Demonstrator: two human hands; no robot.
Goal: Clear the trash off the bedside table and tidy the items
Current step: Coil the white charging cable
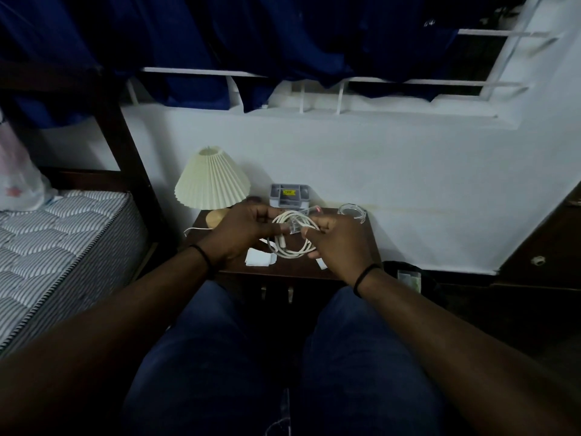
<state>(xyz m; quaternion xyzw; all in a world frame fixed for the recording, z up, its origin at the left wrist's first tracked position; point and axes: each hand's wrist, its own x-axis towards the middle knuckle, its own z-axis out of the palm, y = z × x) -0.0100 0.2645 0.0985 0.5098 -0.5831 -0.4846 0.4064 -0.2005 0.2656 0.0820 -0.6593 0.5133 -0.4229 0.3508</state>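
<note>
Both my hands hold a coiled white cable (294,251) just above the dark wooden bedside table (372,239). My left hand (240,234) grips the coil's left side. My right hand (338,243) pinches its right side. A white paper scrap (259,258) lies on the table under the coil, and a smaller white piece (321,263) shows by my right wrist. A cream pleated lamp (211,179) stands at the table's back left. A grey organizer box (289,195) sits at the back centre, and a clear glass (352,212) at the back right.
A striped mattress (59,237) on a dark bed frame lies to the left. A dark bin (408,275) with something pale in it stands on the floor right of the table. A dark cabinet (547,247) is at far right. My knees fill the foreground.
</note>
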